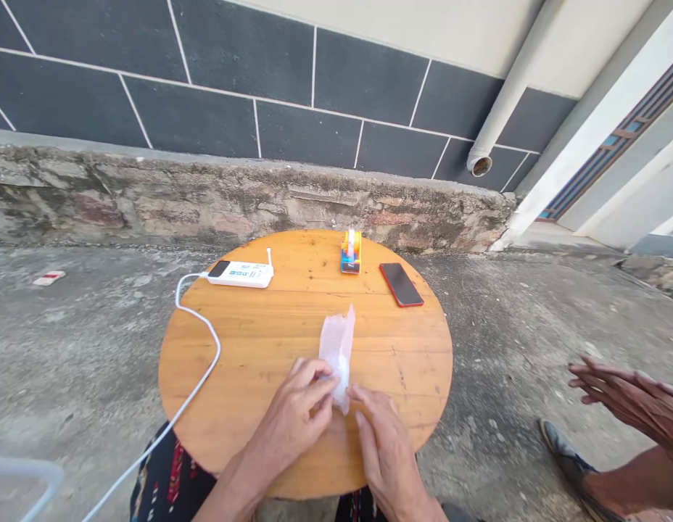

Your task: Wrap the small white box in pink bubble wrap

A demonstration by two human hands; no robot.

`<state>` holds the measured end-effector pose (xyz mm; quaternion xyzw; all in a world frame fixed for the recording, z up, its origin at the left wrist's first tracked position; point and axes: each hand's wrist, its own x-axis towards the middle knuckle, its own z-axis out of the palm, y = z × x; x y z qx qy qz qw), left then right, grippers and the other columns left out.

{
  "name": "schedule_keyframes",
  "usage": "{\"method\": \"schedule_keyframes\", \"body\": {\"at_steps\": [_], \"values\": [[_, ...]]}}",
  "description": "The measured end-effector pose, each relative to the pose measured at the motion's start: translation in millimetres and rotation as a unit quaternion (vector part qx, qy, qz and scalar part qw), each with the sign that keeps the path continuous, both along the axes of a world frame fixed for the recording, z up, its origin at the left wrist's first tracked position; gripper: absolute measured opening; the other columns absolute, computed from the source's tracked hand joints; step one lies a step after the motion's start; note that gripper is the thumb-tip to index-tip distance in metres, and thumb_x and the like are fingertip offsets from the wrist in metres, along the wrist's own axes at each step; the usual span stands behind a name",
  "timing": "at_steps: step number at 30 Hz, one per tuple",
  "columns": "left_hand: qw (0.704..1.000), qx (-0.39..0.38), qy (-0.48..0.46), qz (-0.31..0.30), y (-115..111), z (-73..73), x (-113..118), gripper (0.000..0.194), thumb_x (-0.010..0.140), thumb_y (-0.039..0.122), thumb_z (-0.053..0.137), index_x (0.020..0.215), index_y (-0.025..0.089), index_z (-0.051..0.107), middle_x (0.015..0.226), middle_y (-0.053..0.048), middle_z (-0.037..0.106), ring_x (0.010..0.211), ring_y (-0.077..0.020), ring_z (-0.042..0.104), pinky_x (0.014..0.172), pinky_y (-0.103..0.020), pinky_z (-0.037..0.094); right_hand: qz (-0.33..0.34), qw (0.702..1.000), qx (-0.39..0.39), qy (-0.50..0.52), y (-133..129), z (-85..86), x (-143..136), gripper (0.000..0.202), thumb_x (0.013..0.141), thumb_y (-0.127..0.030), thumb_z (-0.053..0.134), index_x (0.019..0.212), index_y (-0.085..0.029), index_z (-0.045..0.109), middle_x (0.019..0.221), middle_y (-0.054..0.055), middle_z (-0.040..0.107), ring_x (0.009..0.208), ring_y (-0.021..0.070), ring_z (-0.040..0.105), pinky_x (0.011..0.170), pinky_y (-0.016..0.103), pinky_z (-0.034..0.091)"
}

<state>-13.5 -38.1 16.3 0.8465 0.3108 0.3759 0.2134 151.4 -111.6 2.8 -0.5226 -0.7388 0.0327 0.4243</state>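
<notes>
Both hands work a small translucent pouch [337, 355] at the near edge of the round wooden bench [249, 377]: the left hand [293, 420] pinches its lower edge, the right hand [383, 449] presses flat beside it. Opening looks under way; parting the layers wants a fingertip grip.

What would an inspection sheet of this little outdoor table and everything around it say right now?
Surface: round wooden table, bare wood, standing on rough concrete.
Job's things: thin white sheet, folded and standing up from the tabletop.
Clutter: white power bank; small colourful box; dark phone with red edge.
Fingers: left hand pinches the sheet's lower edge; right hand touches it from the other side.
Cables: white cable runs from the power bank off the table's near-left edge.
Surroundings: dark tiled wall, stone ledge, white drainpipe; another person's hands and shoe at right.
</notes>
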Motion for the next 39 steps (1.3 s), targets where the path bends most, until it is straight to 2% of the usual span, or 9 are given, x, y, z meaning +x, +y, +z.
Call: {"method": "schedule_keyframes", "body": {"at_steps": [5, 11, 16, 21, 24, 28, 33, 36, 39], "values": [[1.000, -0.018, -0.016, -0.002, -0.4, 0.3, -3.1, 0.031, 0.081, 0.004, 0.044, 0.097, 0.020, 0.065, 0.100, -0.007, 0.056, 0.096, -0.0188, 0.053, 0.081, -0.032, 0.049, -0.008, 0.999, 0.016, -0.040, 8.6, 3.0, -4.7, 0.027, 0.091, -0.011, 0.046, 0.108, -0.022, 0.062, 0.103, 0.009, 0.060, 0.093, 0.0187, 0.057, 0.076, 0.032, 0.048], [0.996, -0.079, -0.019, -0.042, -5.6, 14.9, -8.3, 0.035, 0.074, 0.005, 0.050, 0.103, 0.018, 0.064, 0.106, -0.008, 0.055, 0.101, -0.0213, 0.052, 0.087, -0.035, 0.048, -0.024, 0.996, 0.003, -0.080, 16.7, 17.1, -9.2, 0.024, 0.090, -0.013, 0.048, 0.100, -0.023, 0.067, 0.091, 0.006, 0.060, 0.082, 0.0171, 0.053, 0.071, 0.031, 0.043], [0.997, -0.064, -0.042, 0.008, -3.3, 9.9, -2.8, 0.020, 0.087, 0.016, 0.050, 0.088, 0.019, 0.070, 0.096, -0.007, 0.059, 0.092, -0.0189, 0.055, 0.079, -0.030, 0.050, -0.037, 0.997, -0.013, -0.071, 19.9, 18.7, -10.4, 0.021, 0.089, -0.015, 0.050, 0.084, -0.023, 0.069, 0.079, 0.004, 0.056, 0.075, 0.0166, 0.051, 0.068, 0.030, 0.040], [0.997, -0.052, -0.058, 0.026, -2.4, 2.0, 1.8, 0.026, 0.087, 0.010, 0.047, 0.079, 0.019, 0.070, 0.092, -0.006, 0.060, 0.088, -0.0169, 0.055, 0.075, -0.028, 0.050, 0.040, 0.997, -0.058, -0.011, 20.5, 13.2, 1.2, 0.020, 0.089, -0.016, 0.052, 0.097, -0.026, 0.067, 0.080, 0.002, 0.059, 0.076, 0.0159, 0.054, 0.070, 0.030, 0.042], [0.998, -0.022, -0.059, 0.032, -2.4, 1.0, 3.6, 0.026, 0.084, 0.008, 0.048, 0.080, 0.019, 0.071, 0.089, -0.006, 0.059, 0.085, -0.0165, 0.056, 0.073, -0.027, 0.050, 0.075, 0.994, -0.077, 0.011, 26.1, 21.0, 13.6, 0.024, 0.092, -0.016, 0.048, 0.108, -0.025, 0.063, 0.086, 0.002, 0.063, 0.079, 0.0155, 0.058, 0.071, 0.029, 0.045], [0.998, -0.004, -0.047, 0.037, -0.9, 0.7, 4.4, 0.028, 0.081, 0.005, 0.048, 0.079, 0.020, 0.071, 0.096, -0.007, 0.058, 0.087, -0.0165, 0.056, 0.073, -0.026, 0.051, 0.041, 0.991, -0.056, -0.114, 47.3, 43.1, 22.3, 0.033, 0.091, -0.010, 0.042, 0.117, -0.022, 0.058, 0.087, 0.004, 0.065, 0.074, 0.0153, 0.058, 0.066, 0.027, 0.044], [0.999, 0.001, -0.024, 0.040, 2.5, 2.0, 4.0, 0.028, 0.076, 0.001, 0.049, 0.073, 0.020, 0.070, 0.115, -0.007, 0.058, 0.089, -0.0170, 0.057, 0.078, -0.029, 0.050, 0.028, 0.947, -0.025, -0.319, 78.5, 53.1, 18.6, 0.034, 0.084, -0.003, 0.046, 0.108, -0.021, 0.061, 0.075, 0.002, 0.062, 0.064, 0.0151, 0.054, 0.063, 0.029, 0.034], [0.999, 0.003, -0.017, 0.033, 4.6, 3.7, 4.7, 0.028, 0.076, 0.001, 0.049, 0.069, 0.020, 0.069, 0.109, -0.006, 0.063, 0.087, -0.0175, 0.057, 0.074, -0.029, 0.050, 0.030, 0.948, 0.004, -0.316, 85.7, 47.5, 17.6, 0.026, 0.086, -0.003, 0.044, 0.088, -0.020, 0.064, 0.070, 0.001, 0.060, 0.063, 0.0139, 0.053, 0.064, 0.029, 0.031], [0.999, 0.005, -0.024, 0.033, 6.6, 5.9, 6.2, 0.027, 0.075, 0.001, 0.049, 0.068, 0.019, 0.068, 0.101, -0.006, 0.066, 0.085, -0.0180, 0.057, 0.073, -0.030, 0.050, 0.036, 0.959, 0.035, -0.277, 85.6, 43.1, 18.3, 0.027, 0.090, -0.006, 0.041, 0.085, -0.019, 0.064, 0.073, 0.002, 0.060, 0.065, 0.0137, 0.051, 0.066, 0.029, 0.031]]}}
